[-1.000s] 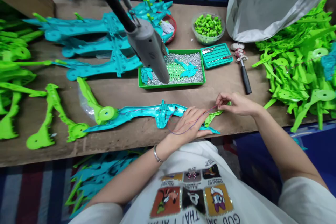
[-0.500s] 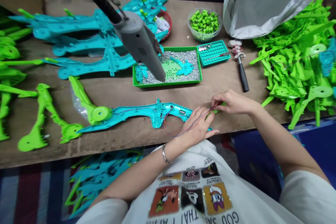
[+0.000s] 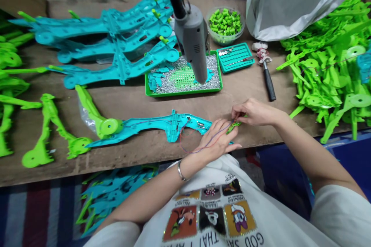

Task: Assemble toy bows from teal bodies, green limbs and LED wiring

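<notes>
While the left hand [image 3: 217, 141] lies flat, fingers spread, pinning the teal shell [image 3: 150, 123] steady at the near bench [image 3: 130, 102] edge, the right hand [image 3: 253, 112] pinches a green pc [image 3: 234, 125] at its right tip, wires [image 3: 199, 147] slack.

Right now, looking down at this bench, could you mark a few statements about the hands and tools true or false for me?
1. The right hand pinches a small green piece. True.
2. The left hand grips the hammer. False: the hammer lies on the table, untouched; the left hand rests on the teal part.
3. The grey tool hangs above the green tray. True.
4. The clear bowl holds teal pieces. False: they are green.
</notes>
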### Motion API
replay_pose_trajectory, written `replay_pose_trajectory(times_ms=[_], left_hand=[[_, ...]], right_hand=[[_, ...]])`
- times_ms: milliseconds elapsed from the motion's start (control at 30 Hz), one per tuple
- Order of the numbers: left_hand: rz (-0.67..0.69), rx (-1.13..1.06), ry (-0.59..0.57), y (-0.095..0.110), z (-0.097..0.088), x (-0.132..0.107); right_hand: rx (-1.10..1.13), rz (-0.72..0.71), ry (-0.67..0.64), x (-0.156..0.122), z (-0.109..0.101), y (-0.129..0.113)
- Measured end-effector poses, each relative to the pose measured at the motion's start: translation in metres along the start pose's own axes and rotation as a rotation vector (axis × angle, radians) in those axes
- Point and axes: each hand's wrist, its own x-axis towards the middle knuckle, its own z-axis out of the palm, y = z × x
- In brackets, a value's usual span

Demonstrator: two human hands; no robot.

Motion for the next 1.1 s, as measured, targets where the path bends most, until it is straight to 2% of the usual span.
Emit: replay_pose_trajectory(times_ms=[200,367,500,800,1000,1100], left_hand=[[0.005,0.01,-0.016,0.0,0.0,0.001],[-0.019,0.029,-0.106,0.003,-0.008,0.006],[-0.059,0.056,-0.164,0.006,-0.012,0.01],[-0.075,0.032,-0.2,0.004,-0.011,0.014],[-0.068,0.05,-0.217,0.004,-0.011,0.015],[-0.046,0.066,-0.196,0.003,-0.011,0.012]], right_hand=[[-0.02,0.039,0.009,-0.002,0.003,-0.001],[-0.033,0.046,0.032,-0.004,0.006,0.001],[-0.003,0.052,0.043,-0.005,0.007,0.005],[0.105,0.064,0.064,-0.004,0.007,0.007],[0.155,0.061,0.124,-0.011,0.013,0.007],[0.128,0.039,0.221,-0.023,0.023,0.006]])
